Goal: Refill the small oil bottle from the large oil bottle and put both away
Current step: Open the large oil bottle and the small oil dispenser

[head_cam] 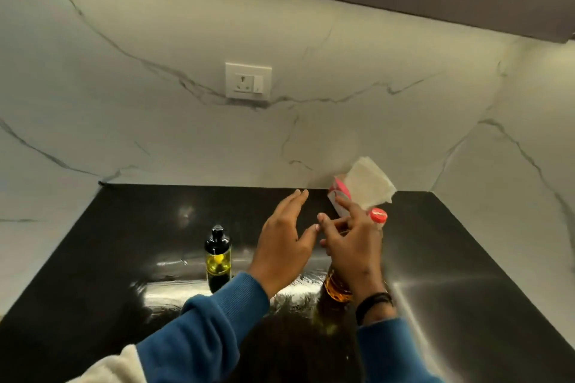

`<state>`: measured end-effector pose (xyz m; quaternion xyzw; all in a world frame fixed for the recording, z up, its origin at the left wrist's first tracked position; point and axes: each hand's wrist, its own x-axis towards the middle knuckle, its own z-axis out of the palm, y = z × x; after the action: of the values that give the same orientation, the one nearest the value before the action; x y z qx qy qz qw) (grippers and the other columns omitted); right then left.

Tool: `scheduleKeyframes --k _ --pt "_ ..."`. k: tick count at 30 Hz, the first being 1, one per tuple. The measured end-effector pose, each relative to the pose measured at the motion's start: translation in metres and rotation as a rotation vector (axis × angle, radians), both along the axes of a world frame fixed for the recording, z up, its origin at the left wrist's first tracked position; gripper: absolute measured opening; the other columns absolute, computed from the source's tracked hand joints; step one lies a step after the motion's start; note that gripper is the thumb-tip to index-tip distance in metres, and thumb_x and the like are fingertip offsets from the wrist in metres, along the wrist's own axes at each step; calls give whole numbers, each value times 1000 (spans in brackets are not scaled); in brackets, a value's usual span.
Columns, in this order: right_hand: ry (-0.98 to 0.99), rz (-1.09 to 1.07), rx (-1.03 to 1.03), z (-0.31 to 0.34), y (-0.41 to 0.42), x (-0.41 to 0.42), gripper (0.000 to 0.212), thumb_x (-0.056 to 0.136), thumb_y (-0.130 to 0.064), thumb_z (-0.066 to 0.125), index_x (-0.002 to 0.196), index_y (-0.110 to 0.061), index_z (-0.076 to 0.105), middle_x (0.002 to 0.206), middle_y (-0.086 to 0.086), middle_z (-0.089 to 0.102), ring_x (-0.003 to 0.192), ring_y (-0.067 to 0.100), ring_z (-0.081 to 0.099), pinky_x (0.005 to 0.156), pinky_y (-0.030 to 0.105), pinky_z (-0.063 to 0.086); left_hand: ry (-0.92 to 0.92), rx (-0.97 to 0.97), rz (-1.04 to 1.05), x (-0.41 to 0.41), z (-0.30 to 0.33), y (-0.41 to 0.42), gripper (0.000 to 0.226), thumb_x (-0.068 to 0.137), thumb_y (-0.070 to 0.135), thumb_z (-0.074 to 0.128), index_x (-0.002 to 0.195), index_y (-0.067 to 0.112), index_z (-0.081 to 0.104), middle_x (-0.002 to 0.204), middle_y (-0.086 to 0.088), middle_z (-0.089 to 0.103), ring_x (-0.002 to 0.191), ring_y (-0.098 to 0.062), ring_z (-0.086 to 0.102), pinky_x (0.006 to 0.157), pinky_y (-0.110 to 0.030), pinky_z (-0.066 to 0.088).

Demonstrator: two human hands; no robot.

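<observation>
Right hand gripping large amber-oil plastic bottle, red cap on — left hand open just beside. Small dark-capped glass oil bottle upright left, on black glossy surface.

Glossy black countertop, veined marble-look wall, clear glass small oil bottle

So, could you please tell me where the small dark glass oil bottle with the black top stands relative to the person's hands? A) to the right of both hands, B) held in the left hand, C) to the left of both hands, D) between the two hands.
C: the small dark glass oil bottle stands upright on the black countertop, untouched, left of the left hand and the right hand.
</observation>
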<state>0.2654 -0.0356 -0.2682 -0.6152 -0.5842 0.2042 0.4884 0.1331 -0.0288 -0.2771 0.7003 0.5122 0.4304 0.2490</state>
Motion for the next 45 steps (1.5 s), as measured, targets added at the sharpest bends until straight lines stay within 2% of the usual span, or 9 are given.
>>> scheduleKeyframes --k 12,17,21,24,28,31,35,39,45 --pt "-136 -403 152 0 -18 36 25 88 -20 72 113 -18 68 74 -11 63 65 3 62 60 19 56 -238 -260 -229 61 -43 19 67 85 31 78 145 29 46 134 16 49 107 16 43 84 1 32" --pt "-361 -419 50 16 -9 52 35 88 -31 72 118 -16 64 95 -1 64 71 3 59 60 9 47 -223 -271 -307 86 -20 40 68 79 41 81 139 24 54 136 6 58 119 -5 55 102 -30 50" --pt "-558 -360 -152 34 10 60 34 91 -34 64 119 -13 65 101 3 64 78 8 54 58 5 30 -80 -344 -338 106 -12 59 13 80 46 67 86 35 68 96 9 72 96 -11 67 91 -42 57" --pt "-642 -304 -324 41 22 62 26 91 -37 58 97 -13 68 87 2 63 71 11 54 57 16 37 -2 -343 -312 114 -20 60 16 82 46 53 68 38 53 79 13 62 88 -19 66 86 -42 57" --pt "-760 -292 -418 46 33 62 27 93 -29 56 72 -13 50 68 -3 46 55 6 42 48 18 31 -27 -312 -281 120 -24 59 33 93 23 61 67 33 45 73 19 50 88 -16 60 84 -32 52" --pt "-818 -270 -457 49 40 59 18 95 -21 57 79 -12 53 78 3 51 60 13 48 57 24 40 -28 -307 -266 121 -28 63 37 91 22 68 64 36 46 71 24 48 89 -8 51 86 -26 42" --pt "-899 -187 -477 47 49 64 15 93 -16 59 94 -5 69 86 8 59 71 20 56 65 28 48 -102 -305 -286 119 -34 67 38 81 16 77 60 35 53 71 19 62 87 -12 61 86 -33 53" --pt "-898 -79 -551 55 52 72 25 94 -28 61 107 -10 73 103 6 69 85 17 62 72 24 51 -105 -284 -331 122 -36 67 11 71 38 74 78 34 66 87 10 73 92 -14 67 90 -39 57" --pt "-896 -167 -487 56 58 73 18 90 -25 66 99 -10 72 101 11 68 83 19 64 69 24 51 -115 -294 -352 126 -39 70 25 74 36 76 78 53 58 90 15 72 92 -11 68 93 -38 56"
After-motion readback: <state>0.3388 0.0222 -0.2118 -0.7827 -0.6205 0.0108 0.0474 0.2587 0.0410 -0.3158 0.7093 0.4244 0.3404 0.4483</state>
